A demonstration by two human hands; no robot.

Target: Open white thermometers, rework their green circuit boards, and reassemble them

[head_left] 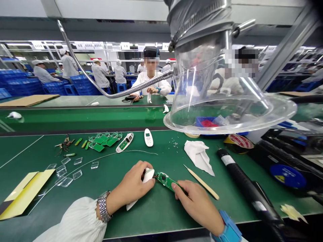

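Note:
My left hand point(132, 186) is closed around a white plastic housing point(146, 176) that lies on the green mat. My right hand point(195, 201) pinches the near end of a small green circuit board point(165, 180). The board's far end meets the top of the housing. A watch is on my left wrist and a blue band on my right.
Green boards point(103, 140), two white housings point(148, 137), clear lenses point(75, 166) and small parts lie at the back left. A white cloth point(199, 154), a wooden stick point(202, 182) and a black tool point(242, 181) lie right. A clear fume hood point(227, 107) hangs overhead. Across the belt, people work.

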